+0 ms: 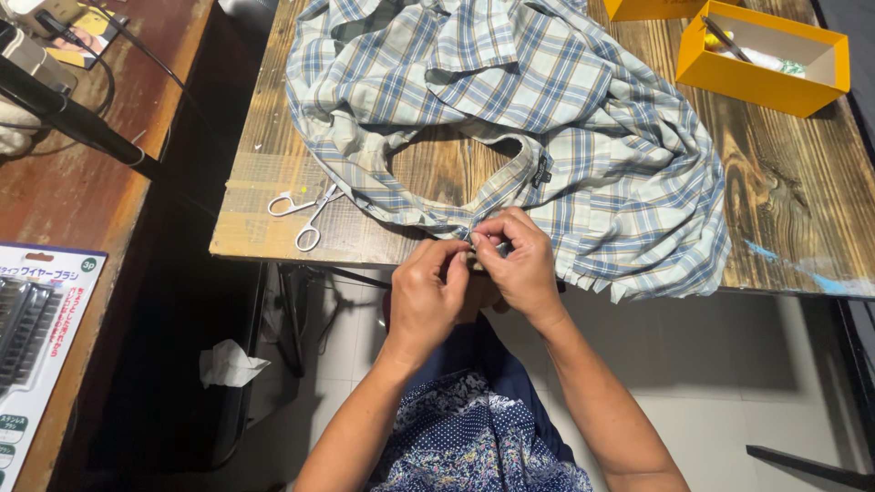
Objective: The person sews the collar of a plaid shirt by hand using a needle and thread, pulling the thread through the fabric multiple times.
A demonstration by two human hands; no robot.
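Both hands meet at the near edge of the wooden table (784,196): left hand (427,296) and right hand (518,264) pinch the hem of the blue-and-cream plaid cotton shirt (547,118) spread there. White-handled scissors (305,214) lie just left of the shirt.

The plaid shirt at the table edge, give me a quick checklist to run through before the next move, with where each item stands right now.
1. Both hands on the fabric: ok. The left hand and right hand pinch the plaid shirt at its near edge.
2. Shirt supported: ok. Most of it lies on the wooden table; a corner hangs over the front edge.
3. Scissors within reach: ok, on the table left of the hands, clear of the fingers.
4. What the fingers pinch: cannot tell, too small to see.
5. Yellow box clear of the cloth: ok, apart at the far right.
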